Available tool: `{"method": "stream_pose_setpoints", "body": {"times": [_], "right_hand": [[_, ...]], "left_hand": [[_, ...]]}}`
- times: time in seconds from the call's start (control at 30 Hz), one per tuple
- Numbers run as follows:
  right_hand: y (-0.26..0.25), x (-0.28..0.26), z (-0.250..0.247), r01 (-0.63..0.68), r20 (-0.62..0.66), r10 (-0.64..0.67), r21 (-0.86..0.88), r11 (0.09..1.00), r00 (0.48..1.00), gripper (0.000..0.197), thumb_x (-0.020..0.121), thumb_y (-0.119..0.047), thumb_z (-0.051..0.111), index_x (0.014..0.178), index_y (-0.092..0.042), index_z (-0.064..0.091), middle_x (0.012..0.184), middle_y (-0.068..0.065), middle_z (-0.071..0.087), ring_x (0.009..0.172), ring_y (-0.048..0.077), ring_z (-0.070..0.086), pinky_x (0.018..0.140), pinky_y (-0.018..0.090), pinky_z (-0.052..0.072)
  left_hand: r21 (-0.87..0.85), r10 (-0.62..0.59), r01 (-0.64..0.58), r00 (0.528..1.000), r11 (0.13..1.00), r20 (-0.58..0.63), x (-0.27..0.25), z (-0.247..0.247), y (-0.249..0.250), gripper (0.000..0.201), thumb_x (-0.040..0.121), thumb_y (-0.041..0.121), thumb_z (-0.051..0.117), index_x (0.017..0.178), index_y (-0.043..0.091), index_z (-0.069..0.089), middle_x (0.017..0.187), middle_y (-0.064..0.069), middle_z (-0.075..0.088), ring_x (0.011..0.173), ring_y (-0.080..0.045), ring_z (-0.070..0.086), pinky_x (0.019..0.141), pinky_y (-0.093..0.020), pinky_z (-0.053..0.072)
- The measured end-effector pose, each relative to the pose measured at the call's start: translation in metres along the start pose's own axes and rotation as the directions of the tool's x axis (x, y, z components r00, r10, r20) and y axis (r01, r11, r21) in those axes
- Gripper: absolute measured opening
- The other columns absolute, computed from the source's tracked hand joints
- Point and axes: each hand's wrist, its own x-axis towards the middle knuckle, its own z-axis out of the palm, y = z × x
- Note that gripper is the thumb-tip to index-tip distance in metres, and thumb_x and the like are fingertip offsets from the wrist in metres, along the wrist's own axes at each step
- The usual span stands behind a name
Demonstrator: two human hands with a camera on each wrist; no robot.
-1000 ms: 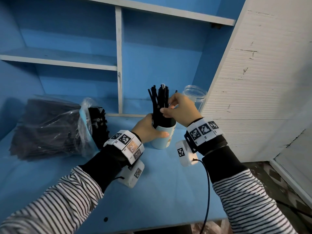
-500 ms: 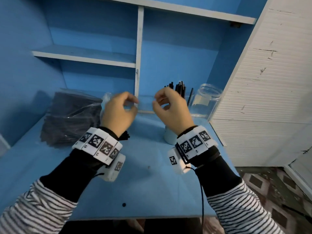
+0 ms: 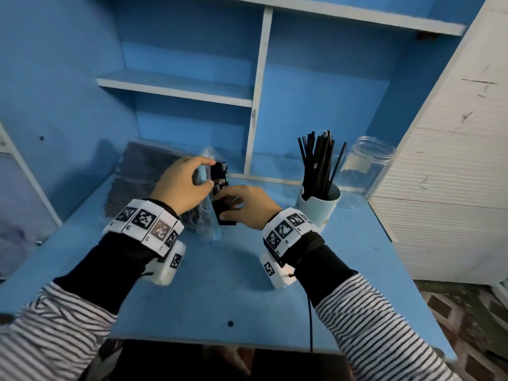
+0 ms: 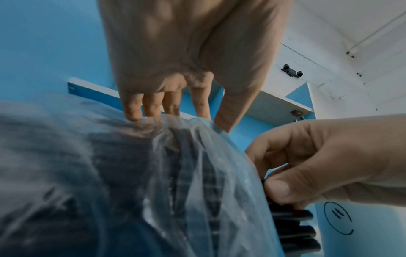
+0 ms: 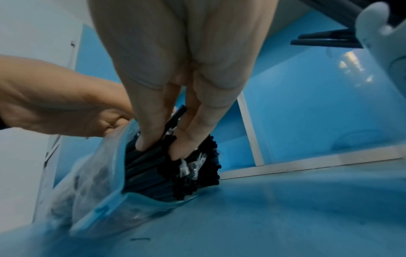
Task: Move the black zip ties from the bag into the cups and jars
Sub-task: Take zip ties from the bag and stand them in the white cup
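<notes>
A clear plastic bag [image 3: 137, 171] full of black zip ties [image 5: 193, 167] lies at the left of the blue desk [image 3: 209, 292], its blue-edged mouth facing right. My left hand [image 3: 189, 182] pinches the upper edge of the bag's mouth [image 4: 158, 120]. My right hand [image 3: 242, 207] pinches a bunch of zip ties that stick out of the mouth [image 5: 160, 144]. A pale blue cup [image 3: 319, 204] stands to the right with several zip ties upright in it. Behind it stands a clear jar [image 3: 362, 171].
Blue shelves with a white upright [image 3: 255, 105] rise behind the desk. A white panelled wall [image 3: 445, 160] closes the right side. A cable [image 3: 310, 320] hangs from my right wrist over the desk's front edge.
Both hands left the cup and moved left to the bag. The left hand took the bag's mouth and the right hand took hold of zip ties there. The view shifted to the left.
</notes>
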Motion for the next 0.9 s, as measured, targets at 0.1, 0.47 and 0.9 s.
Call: {"method": "stream_pose_setpoints", "body": {"times": [0.1, 0.47, 0.9], "right_hand": [[0.007, 0.004, -0.005, -0.013, -0.049, 0.016, 0.067, 0.998, 0.999, 0.025, 0.081, -0.014, 0.075, 0.106, -0.015, 0.072, 0.095, -0.001, 0.067, 0.086, 0.013, 0.059, 0.082, 0.022, 0.047], [0.005, 0.009, 0.005, -0.001, -0.021, 0.004, 0.105, 0.994, 1.0, 0.028, 0.081, -0.017, 0.075, 0.109, -0.017, 0.068, 0.101, -0.001, 0.065, 0.09, 0.011, 0.056, 0.081, 0.018, 0.043], [0.003, 0.01, -0.002, 0.012, 0.045, -0.023, 0.222, 0.975, 0.999, 0.037, 0.079, -0.03, 0.078, 0.114, -0.028, 0.064, 0.109, -0.002, 0.064, 0.106, 0.011, 0.058, 0.092, 0.026, 0.048]], "left_hand": [[0.007, -0.014, 0.014, 1.0, 1.0, -0.001, -0.002, -0.001, 0.002, 0.04, 0.088, 0.017, 0.062, 0.127, 0.026, 0.057, 0.136, -0.002, 0.054, 0.123, -0.021, 0.049, 0.093, -0.025, 0.035], [-0.06, -0.084, 0.086, 0.996, 0.994, 0.035, -0.002, -0.005, 0.003, 0.041, 0.09, 0.012, 0.06, 0.128, 0.025, 0.057, 0.128, 0.001, 0.059, 0.105, -0.011, 0.054, 0.085, -0.021, 0.036], [-0.214, -0.111, 0.117, 0.993, 0.97, 0.038, 0.004, -0.013, -0.004, 0.05, 0.087, 0.003, 0.062, 0.131, 0.025, 0.056, 0.132, 0.006, 0.056, 0.111, -0.004, 0.049, 0.092, -0.02, 0.036]]}}
